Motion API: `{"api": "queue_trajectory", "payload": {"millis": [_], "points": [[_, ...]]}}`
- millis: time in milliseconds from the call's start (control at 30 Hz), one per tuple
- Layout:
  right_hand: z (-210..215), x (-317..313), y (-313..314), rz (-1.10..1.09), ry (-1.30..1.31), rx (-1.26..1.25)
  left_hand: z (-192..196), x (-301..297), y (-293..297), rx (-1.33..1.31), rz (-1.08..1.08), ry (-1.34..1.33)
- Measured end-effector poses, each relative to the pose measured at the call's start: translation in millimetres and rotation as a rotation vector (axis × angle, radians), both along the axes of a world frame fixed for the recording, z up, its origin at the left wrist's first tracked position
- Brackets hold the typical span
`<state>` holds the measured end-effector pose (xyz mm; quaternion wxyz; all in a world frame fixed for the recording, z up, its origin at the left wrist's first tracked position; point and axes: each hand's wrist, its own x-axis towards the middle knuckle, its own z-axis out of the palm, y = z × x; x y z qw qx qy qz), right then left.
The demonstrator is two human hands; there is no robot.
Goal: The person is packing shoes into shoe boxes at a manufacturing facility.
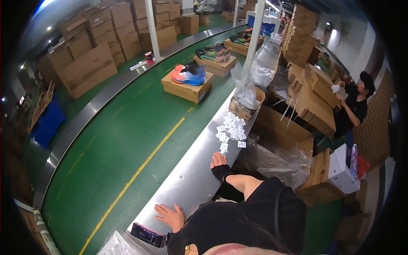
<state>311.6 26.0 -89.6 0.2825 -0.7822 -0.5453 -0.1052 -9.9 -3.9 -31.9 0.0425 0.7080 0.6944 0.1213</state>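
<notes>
Small white packets lie loosely heaped on the metal surface; the right hand has its fingertips at the nearest ones, though whether they pinch one I cannot tell; the left hand rests empty, fingers spread, near a phone; a hasty drag might catch two thin packets together, or sweep strays onto the green conveyor belt or the clear plastic sheeting opposite.

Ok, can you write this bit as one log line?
left hand: on metal ledge | right hand: at white packets | phone: near left hand | green belt: shoes on boxes
</notes>
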Motion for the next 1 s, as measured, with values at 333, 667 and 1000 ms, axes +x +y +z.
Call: {"api": "queue_trajectory", "payload": {"millis": [333, 667, 1000], "points": [[0, -5, 10, 0.027, -0.014, 0.027, 6, -6, 2, 0.055, -0.025, -0.018], [-12, 0, 8, -0.031, -0.051, 0.017, 6, -3, 1, 0.064, -0.039, -0.022], [-7, -2, 10, 0.0, -0.024, 0.037, 6, -2, 1, 0.085, -0.028, -0.046]]}}
